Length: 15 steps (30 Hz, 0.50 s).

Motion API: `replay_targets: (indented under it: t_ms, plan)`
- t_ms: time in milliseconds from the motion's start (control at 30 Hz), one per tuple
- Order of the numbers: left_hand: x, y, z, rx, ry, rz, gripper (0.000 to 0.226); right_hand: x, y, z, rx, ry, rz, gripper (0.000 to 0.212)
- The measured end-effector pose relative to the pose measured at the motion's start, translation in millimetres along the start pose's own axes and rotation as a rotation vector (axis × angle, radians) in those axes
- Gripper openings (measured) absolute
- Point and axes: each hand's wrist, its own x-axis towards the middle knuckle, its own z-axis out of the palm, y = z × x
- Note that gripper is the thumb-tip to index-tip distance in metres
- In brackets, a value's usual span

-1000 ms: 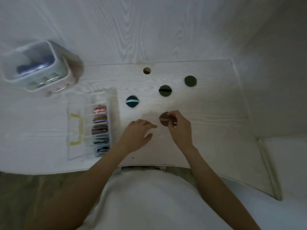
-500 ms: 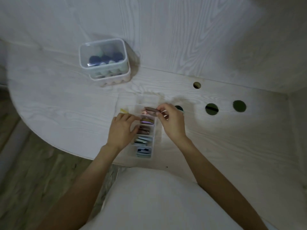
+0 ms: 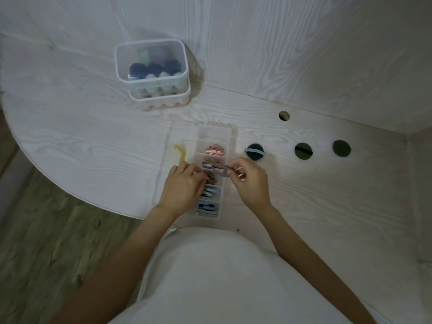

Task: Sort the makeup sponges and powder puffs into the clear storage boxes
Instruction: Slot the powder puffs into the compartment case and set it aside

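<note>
A clear divided box (image 3: 225, 134) lies on the white table with powder puffs standing on edge in its compartments. My right hand (image 3: 251, 183) pinches a brown puff (image 3: 221, 170) over the box's middle compartments. My left hand (image 3: 182, 187) rests on the box's left side, fingers spreading the puffs in one compartment. Three round puffs lie to the right: a dark teal one with a pale strap (image 3: 254, 152), a dark green one with a black strap (image 3: 303, 151) and a plain dark green one (image 3: 341, 148). A clear tub (image 3: 152, 71) of egg-shaped sponges stands at the back left.
The box's open lid (image 3: 173, 146) with a yellow latch (image 3: 180, 153) lies flat to its left. A cable hole (image 3: 284, 116) sits near the back wall. The table's curved edge drops to wood floor on the left. Walls close the back and right.
My right hand carried the brown puff from the table to above the divided box. My left hand moved onto the box. The view swung left.
</note>
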Motion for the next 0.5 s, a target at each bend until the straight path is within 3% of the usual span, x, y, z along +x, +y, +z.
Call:
replay_targets:
  t_ms: [167, 267, 367, 500]
  plan:
    - [-7.0, 4.5, -8.3, 0.051, 0.0, 0.005, 0.032, -4.8, -6.3, 5.1, -0.163, -0.049, -0.102, 0.005]
    - [-8.1, 3.8, -7.0, 0.073, 0.038, 0.028, 0.018, 3.5, -12.0, 15.9, -0.446, -0.113, -0.271, 0.015]
    - [-8.0, 2.9, -5.6, 0.052, 0.062, 0.034, 0.021, 11.1, -18.2, 29.7, -0.689, -0.185, -0.387, 0.025]
    - [-8.2, -0.6, -4.0, 0.063, 0.093, 0.054, 0.023, 8.2, -19.9, 29.8, -0.776, -0.245, -0.408, 0.019]
